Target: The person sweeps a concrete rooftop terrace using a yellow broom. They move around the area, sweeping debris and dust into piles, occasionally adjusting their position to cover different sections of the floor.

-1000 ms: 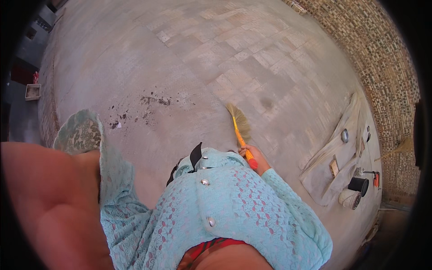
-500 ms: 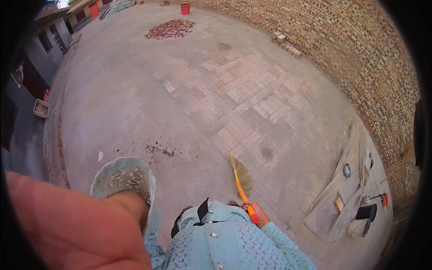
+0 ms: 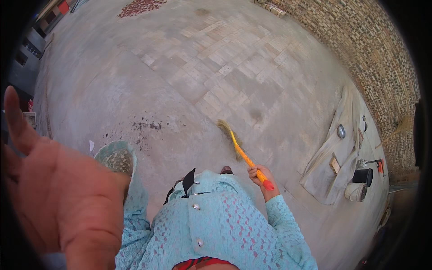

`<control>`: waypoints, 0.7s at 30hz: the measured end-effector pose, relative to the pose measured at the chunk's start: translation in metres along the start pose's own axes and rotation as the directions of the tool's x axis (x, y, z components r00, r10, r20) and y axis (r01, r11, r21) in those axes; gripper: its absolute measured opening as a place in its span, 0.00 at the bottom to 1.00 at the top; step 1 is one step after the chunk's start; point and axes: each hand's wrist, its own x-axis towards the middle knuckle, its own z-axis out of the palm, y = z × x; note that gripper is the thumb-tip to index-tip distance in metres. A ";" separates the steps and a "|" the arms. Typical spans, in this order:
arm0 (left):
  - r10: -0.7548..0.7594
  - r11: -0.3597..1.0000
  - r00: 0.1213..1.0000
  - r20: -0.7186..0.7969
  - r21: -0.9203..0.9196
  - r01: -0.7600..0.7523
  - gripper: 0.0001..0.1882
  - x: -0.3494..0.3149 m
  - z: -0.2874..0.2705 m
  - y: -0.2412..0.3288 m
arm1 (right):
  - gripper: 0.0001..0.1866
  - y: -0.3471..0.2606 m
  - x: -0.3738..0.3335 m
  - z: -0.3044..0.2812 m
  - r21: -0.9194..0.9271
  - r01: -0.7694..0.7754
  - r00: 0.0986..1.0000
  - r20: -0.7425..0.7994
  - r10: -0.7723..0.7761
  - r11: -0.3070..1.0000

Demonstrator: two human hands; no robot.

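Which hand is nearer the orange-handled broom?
Right. The right hand grips the broom by its handle; the left hand is open, apart from it, to its left.

A pale sheet [image 3: 320, 183] lies rumpled, with a round metal dish [image 3: 341, 131] and a tan block [image 3: 334, 165] resting on it. Just right of the sheet's near end sit a black bucket [image 3: 363, 177] and a white bucket [image 3: 355, 192], with a red-and-black tool [image 3: 380, 166] also to its right. A brick wall [image 3: 360, 54] rises beyond the sheet. Well past the sheet, toward the upper left, are stacked bricks [image 3: 270, 7] and a red heap [image 3: 141, 7]; far to its left, a box [image 3: 29, 118].
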 end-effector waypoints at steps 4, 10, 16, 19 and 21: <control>-0.458 0.878 0.840 0.290 0.295 0.377 0.23 -0.071 -0.025 -0.008 | 0.10 -0.012 -0.044 0.000 0.063 0.167 0.986 0.020 -0.168 0.984; -0.877 0.146 -0.272 0.396 0.760 0.634 0.20 -0.283 -0.160 -0.025 | 0.07 -0.031 -0.056 -0.004 0.049 0.319 0.947 -0.063 -0.316 0.946; -0.714 -0.222 -0.693 0.101 0.905 0.361 0.21 -0.430 -0.296 0.080 | 0.03 -0.056 0.030 -0.017 0.057 0.194 0.948 -0.267 -0.172 0.979; -0.612 -0.546 -0.783 -0.109 0.775 0.319 0.21 -0.421 -0.307 0.122 | 0.04 -0.048 0.087 -0.012 -0.048 0.115 0.972 -0.201 -0.122 0.992; -0.535 -0.715 -0.812 -0.234 0.638 0.286 0.20 -0.408 -0.313 0.141 | 0.03 -0.016 0.116 0.003 -0.036 0.033 0.977 -0.211 -0.040 0.999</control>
